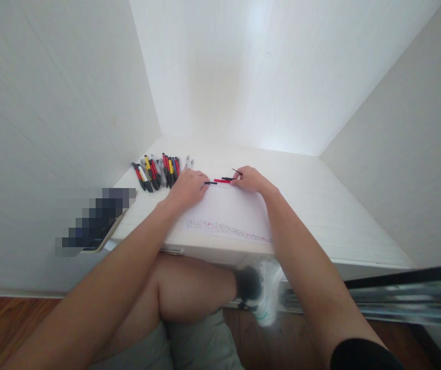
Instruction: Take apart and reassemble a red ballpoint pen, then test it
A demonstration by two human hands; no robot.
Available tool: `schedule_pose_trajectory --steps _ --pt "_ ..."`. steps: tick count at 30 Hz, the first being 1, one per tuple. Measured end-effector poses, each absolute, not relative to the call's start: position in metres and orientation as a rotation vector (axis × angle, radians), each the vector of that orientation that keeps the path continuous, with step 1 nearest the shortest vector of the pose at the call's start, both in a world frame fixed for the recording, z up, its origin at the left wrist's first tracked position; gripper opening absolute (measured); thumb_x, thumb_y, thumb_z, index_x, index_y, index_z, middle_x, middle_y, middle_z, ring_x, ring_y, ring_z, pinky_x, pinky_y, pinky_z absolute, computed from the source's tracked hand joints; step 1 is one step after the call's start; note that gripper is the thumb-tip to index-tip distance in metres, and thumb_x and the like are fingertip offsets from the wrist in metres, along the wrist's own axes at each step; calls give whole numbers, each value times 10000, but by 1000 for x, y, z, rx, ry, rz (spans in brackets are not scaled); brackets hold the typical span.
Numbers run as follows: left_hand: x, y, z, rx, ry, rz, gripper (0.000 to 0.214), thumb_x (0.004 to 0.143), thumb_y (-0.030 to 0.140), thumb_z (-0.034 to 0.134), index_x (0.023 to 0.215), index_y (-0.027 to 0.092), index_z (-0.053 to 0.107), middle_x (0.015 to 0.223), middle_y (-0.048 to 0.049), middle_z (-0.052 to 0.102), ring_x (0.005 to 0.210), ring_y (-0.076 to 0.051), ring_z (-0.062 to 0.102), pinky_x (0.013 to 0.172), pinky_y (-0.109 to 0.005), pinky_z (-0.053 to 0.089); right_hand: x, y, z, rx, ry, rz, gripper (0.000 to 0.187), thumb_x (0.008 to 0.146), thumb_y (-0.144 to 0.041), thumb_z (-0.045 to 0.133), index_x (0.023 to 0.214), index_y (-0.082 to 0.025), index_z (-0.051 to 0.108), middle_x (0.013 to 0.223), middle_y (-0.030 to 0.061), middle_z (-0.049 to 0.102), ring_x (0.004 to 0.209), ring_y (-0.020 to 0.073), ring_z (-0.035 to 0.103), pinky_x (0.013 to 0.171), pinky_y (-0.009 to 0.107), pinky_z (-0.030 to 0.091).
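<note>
My left hand (190, 189) rests at the left edge of a white paper sheet (236, 208), its fingers closed at one end of a short black stick (212, 183). Across the sheet's far right corner, my right hand (252, 180) pinches a thin dark stick (237, 171) that points up to the left. A slim red stick (222, 181) and a black one (226, 178) lie by its fingertips; their right ends are hidden by the hand. Small dark and red marks run along the paper's near edge.
Several click pens (159, 172) in red, yellow, black and grey lie in a row on the white desk (301, 205), left of my hands. Clear pen pieces (189, 161) lie beside them. White panels surround the desk. A blurred dark object (100, 221) is at the left edge.
</note>
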State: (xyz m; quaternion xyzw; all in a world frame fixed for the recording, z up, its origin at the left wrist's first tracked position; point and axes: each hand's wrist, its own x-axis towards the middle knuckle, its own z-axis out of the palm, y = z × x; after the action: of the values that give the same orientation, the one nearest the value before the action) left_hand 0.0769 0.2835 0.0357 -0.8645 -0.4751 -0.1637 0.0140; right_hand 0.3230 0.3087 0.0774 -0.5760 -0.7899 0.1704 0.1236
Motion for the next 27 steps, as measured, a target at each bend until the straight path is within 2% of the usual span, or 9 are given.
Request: schedule_pose_trajectory --steps 5,10,16,23,27 --pt "78 285 36 -2686 -1499 -543 299 945 245 489 1032 200 772 1039 -94 731 1038 -266 622 977 -440 431 327 310 81 -1655 -2224 484 181 870 -302 712 896 -127 751 799 71 677 680 151 550 636 301 386" --pt "72 282 35 -2683 -1569 -685 241 887 187 524 998 197 738 1055 -75 733 1074 -256 629 1012 -445 421 331 311 79 -1703 -2199 446 223 853 -347 730 914 -135 759 841 86 696 701 162 559 623 304 381" --pt "72 276 40 -2682 -1613 -684 276 835 161 535 1025 195 732 1072 -86 718 1074 -262 634 993 -452 429 330 314 73 -1637 -2272 412 169 876 -285 690 930 -157 785 901 90 718 724 157 566 686 299 401" --pt "82 278 39 -2635 -1615 -583 352 970 304 442 1164 194 714 1242 -119 656 1165 -305 567 982 -501 410 319 308 75 -1525 -2226 414 186 867 -270 671 947 -151 788 777 48 652 667 136 506 674 287 371" --pt "83 282 33 -2635 -1611 -530 335 986 286 420 1086 248 737 1282 -100 643 1181 -316 537 952 -516 388 311 303 74 -1426 -2214 463 191 853 -196 608 893 -154 790 777 41 676 649 124 482 674 278 364"
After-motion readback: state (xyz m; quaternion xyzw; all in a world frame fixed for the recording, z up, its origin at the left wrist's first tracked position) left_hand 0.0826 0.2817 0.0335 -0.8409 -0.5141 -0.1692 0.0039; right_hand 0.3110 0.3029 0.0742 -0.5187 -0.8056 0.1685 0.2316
